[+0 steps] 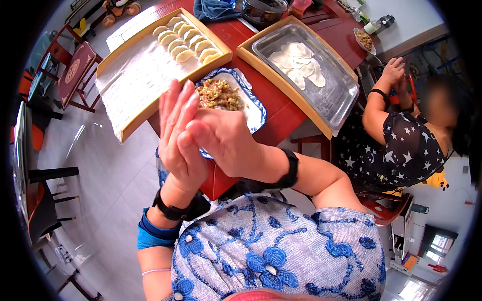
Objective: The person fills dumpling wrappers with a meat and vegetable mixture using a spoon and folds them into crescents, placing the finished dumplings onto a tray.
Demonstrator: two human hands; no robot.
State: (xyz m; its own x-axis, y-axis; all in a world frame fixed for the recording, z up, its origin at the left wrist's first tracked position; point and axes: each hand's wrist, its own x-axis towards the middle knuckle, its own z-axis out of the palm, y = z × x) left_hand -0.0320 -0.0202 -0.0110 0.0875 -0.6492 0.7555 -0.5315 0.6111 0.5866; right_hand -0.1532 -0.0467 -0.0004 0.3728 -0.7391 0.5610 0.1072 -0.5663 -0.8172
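Note:
My two hands are pressed together over the near edge of the red table. My left hand [182,143] stands nearly upright, its fingers long and held side by side. My right hand [228,138] curls against its palm with bent fingers. Whatever lies between the palms, if anything, is hidden. Just beyond them sits a blue-rimmed white dish [260,109] with chopped filling [221,94], partly covered by my hands. At the far left, rows of folded dumplings [185,37] lie on a white cloth in a wooden tray [224,54]. Flat dough wrappers [297,60] overlap in a clear plastic tray [321,100].
The plastic tray rests in a second wooden tray [244,49]. A co-worker [396,135] in a star-patterned top sits at the right, hands together. Near them is a bowl of filling [365,40]. A dark bowl [264,11] and blue cloth [217,9] lie at the back.

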